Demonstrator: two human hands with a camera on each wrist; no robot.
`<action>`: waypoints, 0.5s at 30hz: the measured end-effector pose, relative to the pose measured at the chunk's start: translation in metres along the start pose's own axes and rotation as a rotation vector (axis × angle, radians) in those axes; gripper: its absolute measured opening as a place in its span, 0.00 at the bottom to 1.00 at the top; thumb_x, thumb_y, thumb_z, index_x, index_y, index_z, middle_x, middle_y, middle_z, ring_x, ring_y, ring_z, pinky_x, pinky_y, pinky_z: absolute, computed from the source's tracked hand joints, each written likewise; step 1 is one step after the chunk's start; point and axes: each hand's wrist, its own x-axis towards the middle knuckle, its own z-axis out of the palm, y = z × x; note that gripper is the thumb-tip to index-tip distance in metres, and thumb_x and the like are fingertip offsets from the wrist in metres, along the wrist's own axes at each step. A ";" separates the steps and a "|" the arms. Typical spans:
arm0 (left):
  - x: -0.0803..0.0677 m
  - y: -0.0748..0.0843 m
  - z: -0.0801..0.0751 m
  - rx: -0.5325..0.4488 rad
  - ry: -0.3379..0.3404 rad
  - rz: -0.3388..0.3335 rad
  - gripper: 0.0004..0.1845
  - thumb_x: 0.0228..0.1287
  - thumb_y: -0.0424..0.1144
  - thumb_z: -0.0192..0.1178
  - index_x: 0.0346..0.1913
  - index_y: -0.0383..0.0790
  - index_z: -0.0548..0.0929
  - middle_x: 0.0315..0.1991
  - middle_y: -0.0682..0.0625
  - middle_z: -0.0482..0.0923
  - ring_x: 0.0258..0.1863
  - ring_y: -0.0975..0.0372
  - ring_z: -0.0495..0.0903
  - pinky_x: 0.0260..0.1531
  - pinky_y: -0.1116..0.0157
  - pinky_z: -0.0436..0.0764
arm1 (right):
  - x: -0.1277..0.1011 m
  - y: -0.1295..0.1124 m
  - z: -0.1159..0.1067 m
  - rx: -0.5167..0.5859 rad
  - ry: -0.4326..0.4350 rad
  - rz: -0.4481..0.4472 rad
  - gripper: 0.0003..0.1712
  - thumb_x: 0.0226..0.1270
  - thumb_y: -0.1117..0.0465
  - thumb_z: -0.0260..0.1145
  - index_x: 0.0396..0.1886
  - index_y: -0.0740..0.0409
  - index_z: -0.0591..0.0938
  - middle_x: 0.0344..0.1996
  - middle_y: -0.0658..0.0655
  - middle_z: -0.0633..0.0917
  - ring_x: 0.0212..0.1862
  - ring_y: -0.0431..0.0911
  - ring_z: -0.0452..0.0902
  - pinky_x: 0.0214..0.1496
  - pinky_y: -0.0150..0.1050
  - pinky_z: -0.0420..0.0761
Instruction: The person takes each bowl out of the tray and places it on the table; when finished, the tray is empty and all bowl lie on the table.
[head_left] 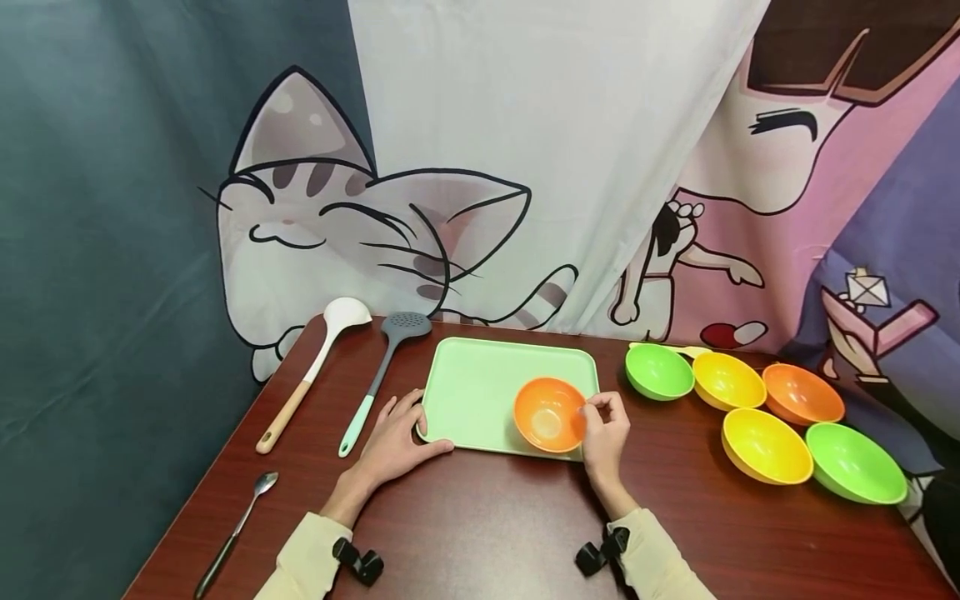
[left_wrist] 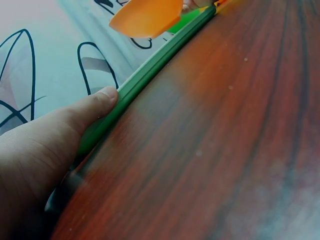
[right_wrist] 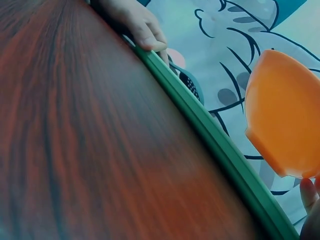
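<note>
A light green rectangular tray (head_left: pixel 480 392) lies on the table in the head view. My left hand (head_left: pixel 397 442) holds its near left corner, the thumb (left_wrist: pixel 106 95) against the front rim and the other fingers along the left side. My right hand (head_left: pixel 606 433) pinches the right rim of a small orange bowl (head_left: pixel 550 414) between thumb and fingers. Both wrist views show the orange bowl (right_wrist: pixel 287 112) raised above the tray's green edge (right_wrist: pixel 210 137). In the right wrist view, only the fingertips (right_wrist: pixel 308 192) of that hand appear, at the lower right.
Right of the tray stand several bowls: green (head_left: pixel 660 372), yellow (head_left: pixel 729 381), orange (head_left: pixel 804 394), larger yellow (head_left: pixel 767 446) and larger green (head_left: pixel 855 463). To the left lie a white ladle (head_left: pixel 322 358), a grey slotted turner (head_left: pixel 405 325) and a dark-handled spoon (head_left: pixel 238 529). A printed curtain (head_left: pixel 480 125) hangs behind.
</note>
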 end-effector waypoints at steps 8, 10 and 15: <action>0.002 0.000 0.001 0.008 0.007 0.011 0.31 0.49 0.72 0.68 0.24 0.51 0.67 0.71 0.42 0.68 0.75 0.52 0.63 0.74 0.41 0.51 | 0.009 0.003 -0.014 -0.024 0.073 -0.012 0.03 0.55 0.81 0.56 0.25 0.75 0.74 0.20 0.44 0.77 0.24 0.36 0.72 0.27 0.24 0.71; 0.001 0.000 0.000 0.005 -0.002 0.001 0.31 0.49 0.72 0.68 0.25 0.51 0.67 0.71 0.42 0.68 0.75 0.52 0.63 0.75 0.42 0.50 | 0.011 0.004 -0.018 -0.011 0.091 0.001 0.03 0.55 0.81 0.56 0.25 0.75 0.74 0.20 0.43 0.76 0.25 0.36 0.72 0.27 0.24 0.71; 0.001 0.000 -0.002 0.002 -0.012 -0.007 0.31 0.49 0.72 0.67 0.25 0.50 0.68 0.72 0.42 0.67 0.75 0.52 0.62 0.75 0.42 0.49 | 0.016 0.009 -0.030 0.049 0.144 0.052 0.04 0.54 0.80 0.55 0.24 0.73 0.74 0.19 0.44 0.76 0.25 0.37 0.72 0.28 0.26 0.73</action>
